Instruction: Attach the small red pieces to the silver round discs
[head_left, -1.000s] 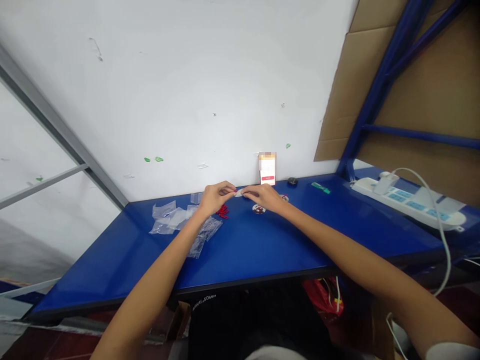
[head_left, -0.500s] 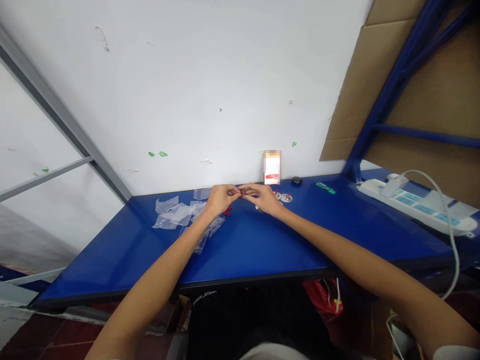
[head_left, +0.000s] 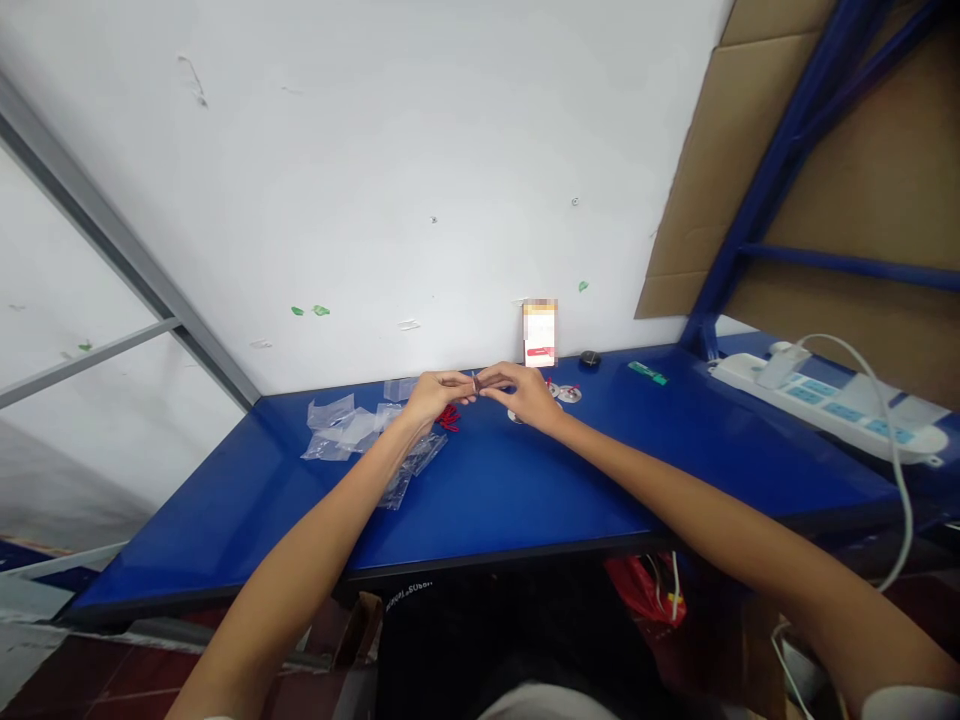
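- Left hand (head_left: 435, 396): clenched in a narrow pinch, fingertips reaching toward the right hand and gripping the small dark part.
- Right hand (head_left: 525, 392): likewise pinching, its fingers meeting the left hand's at the same part.
- Small dark part with a thin pin-like tip (head_left: 475, 384): held between both hands, above the table; too small in this view to identify with confidence.
- Loose bright-red slender pieces (head_left: 448, 417): a small heap on the table, just beside the left hand. A careless shift of the wrist could scatter them.
- Round white-and-silver discs (head_left: 569, 394): lying beyond the right hand, near the wall.
- Crumpled clear plastic bags (head_left: 334, 428): spread left of the left hand. A dropped part could hide among their folds.
- Glossy blue table top (head_left: 487, 490): bears all of the above. If the pinch slackens or the two hands pull apart unevenly, the tiny part could fall, bounce and roll on this smooth surface.
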